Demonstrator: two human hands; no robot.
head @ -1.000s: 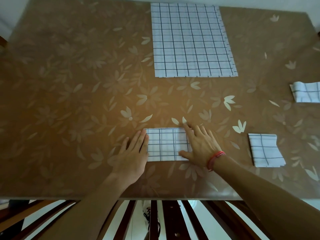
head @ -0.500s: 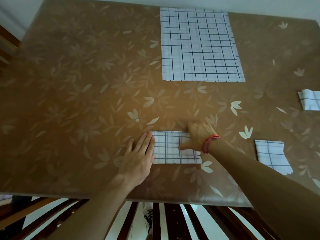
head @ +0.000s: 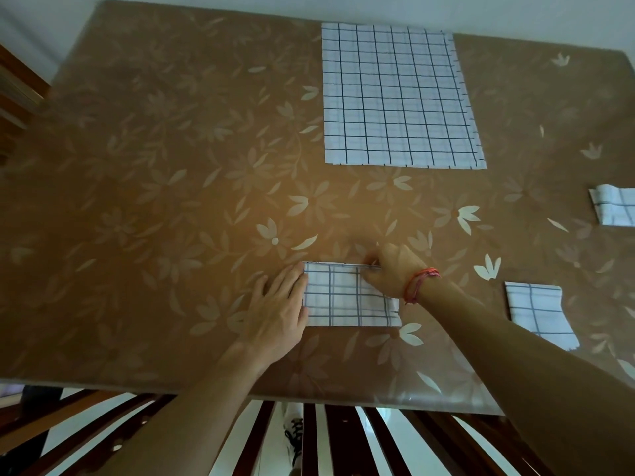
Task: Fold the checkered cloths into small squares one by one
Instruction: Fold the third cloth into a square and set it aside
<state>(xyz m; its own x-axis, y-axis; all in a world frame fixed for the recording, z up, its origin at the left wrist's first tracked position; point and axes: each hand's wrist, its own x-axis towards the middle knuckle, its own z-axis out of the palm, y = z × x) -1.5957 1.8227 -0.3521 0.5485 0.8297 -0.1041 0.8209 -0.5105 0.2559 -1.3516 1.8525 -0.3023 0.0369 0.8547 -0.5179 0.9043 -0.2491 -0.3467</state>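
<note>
Cloth (head: 347,298) with checks lies folded in a strip near my edge of the table (head: 171,201). My left hand (head: 278,304) lies flat on its left end, fingers straight and close together. My right hand (head: 395,269) pinches its far edge. A big cloth (head: 398,97) lies flat farther away. A near square (head: 536,310) and a far square (head: 615,209) sit folded on the right.

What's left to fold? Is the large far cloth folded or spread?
Spread: the large checkered cloth lies flat, its whole grid showing.
</note>
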